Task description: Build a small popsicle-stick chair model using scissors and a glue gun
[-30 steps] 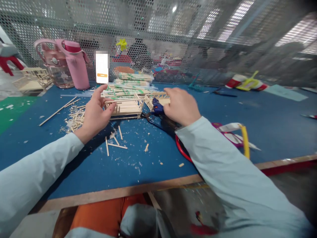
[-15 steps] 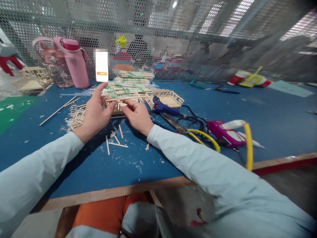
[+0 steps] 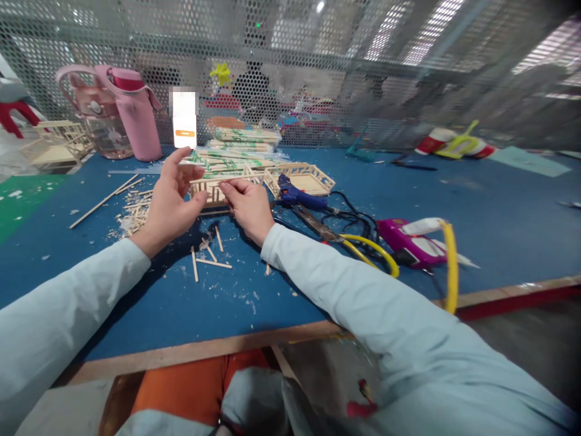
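Observation:
A small model of pale wooden sticks (image 3: 210,195) with a low railing lies on the blue table, between and behind my hands. At its left end my left hand (image 3: 170,206) is open, thumb apart from the raised fingers; some fingertips are hidden behind the end post. My right hand (image 3: 252,209) is closed, thumb and forefinger pinching the railing's top stick near its middle. Just right of that hand lies a blue glue gun (image 3: 299,195), and beneath it a pair of scissors with yellow handles (image 3: 376,248). Behind sits another stick frame (image 3: 308,181).
A heap of stick offcuts (image 3: 134,212) lies left of my left hand, several loose sticks (image 3: 213,264) in front. Bundled sticks (image 3: 245,145), a lit phone (image 3: 184,121) and a pink bottle (image 3: 138,121) stand behind. A purple glue gun (image 3: 411,245) lies right.
My left thumb has come away from the top stick and the left hand has opened a little. My right hand keeps its pinch there. The whole view has shifted slightly.

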`<state>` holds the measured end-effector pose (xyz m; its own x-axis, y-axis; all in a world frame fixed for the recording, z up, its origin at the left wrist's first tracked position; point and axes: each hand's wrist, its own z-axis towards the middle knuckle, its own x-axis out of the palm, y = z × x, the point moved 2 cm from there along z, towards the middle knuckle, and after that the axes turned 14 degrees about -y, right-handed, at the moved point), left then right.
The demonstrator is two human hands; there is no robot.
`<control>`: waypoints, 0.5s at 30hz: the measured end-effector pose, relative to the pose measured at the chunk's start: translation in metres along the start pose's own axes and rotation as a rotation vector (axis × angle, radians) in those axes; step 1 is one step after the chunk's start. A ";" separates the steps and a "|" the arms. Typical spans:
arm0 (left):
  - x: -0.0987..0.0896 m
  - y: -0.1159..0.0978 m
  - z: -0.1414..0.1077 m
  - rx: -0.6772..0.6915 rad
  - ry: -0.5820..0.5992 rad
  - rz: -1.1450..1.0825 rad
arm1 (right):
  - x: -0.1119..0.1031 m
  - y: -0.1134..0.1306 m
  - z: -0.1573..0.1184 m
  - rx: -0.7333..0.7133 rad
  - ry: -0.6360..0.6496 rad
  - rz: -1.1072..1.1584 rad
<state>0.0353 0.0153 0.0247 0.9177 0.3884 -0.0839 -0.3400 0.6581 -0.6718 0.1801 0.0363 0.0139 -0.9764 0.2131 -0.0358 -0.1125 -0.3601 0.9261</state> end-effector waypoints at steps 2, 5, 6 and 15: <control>-0.002 0.003 0.002 -0.023 -0.022 -0.035 | 0.000 0.000 0.000 0.008 0.014 0.024; -0.012 0.010 0.008 -0.085 -0.226 -0.093 | 0.001 0.000 -0.001 0.025 0.030 0.047; -0.017 0.012 0.011 -0.101 -0.319 -0.091 | 0.001 0.000 -0.001 0.032 0.034 0.042; -0.036 0.001 0.028 -0.454 -0.327 0.045 | 0.001 0.004 0.000 0.016 0.085 0.029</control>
<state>-0.0033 0.0202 0.0480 0.7684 0.6367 0.0641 -0.1881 0.3205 -0.9284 0.1782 0.0355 0.0174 -0.9913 0.1250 -0.0401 -0.0819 -0.3498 0.9332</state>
